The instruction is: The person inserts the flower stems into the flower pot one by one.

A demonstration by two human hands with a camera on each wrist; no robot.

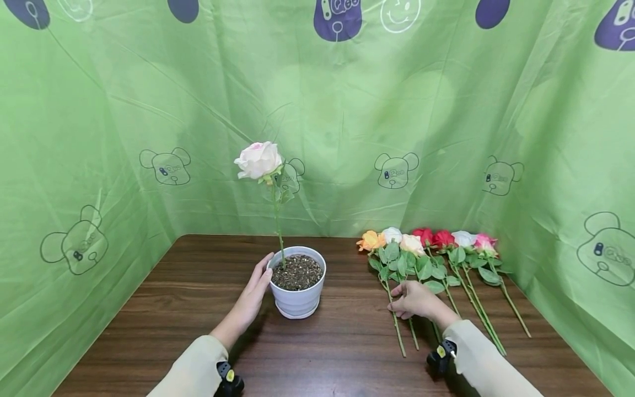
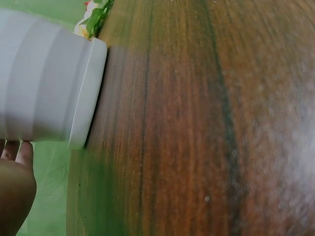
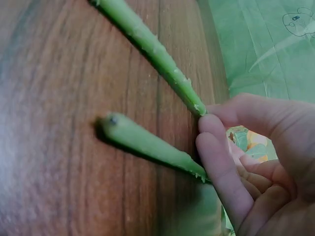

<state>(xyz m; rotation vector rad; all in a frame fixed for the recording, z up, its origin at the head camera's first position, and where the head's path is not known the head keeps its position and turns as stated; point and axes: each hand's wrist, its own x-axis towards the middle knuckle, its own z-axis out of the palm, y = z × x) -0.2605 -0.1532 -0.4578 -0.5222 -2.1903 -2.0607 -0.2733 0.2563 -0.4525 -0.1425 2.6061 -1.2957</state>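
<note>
A pale pink-white rose (image 1: 258, 160) stands upright in the soil of a white flowerpot (image 1: 297, 302). My left hand (image 1: 253, 292) rests against the pot's left side, fingers fairly straight; the left wrist view shows its fingertips touching the ribbed wall of the pot. Over the row of cut roses on the right, my right hand (image 1: 415, 300) pinches the stem (image 3: 165, 61) of the leftmost one, an orange rose (image 1: 371, 241). A second stem (image 3: 147, 147) passes beside the fingers and lies close over the wood.
Several more roses lie side by side, among them a red rose (image 1: 444, 239) and a pink rose (image 1: 484, 243), their leaves overlapping. The dark wooden table (image 1: 163, 309) meets a green printed curtain (image 1: 327, 110) at the back and sides.
</note>
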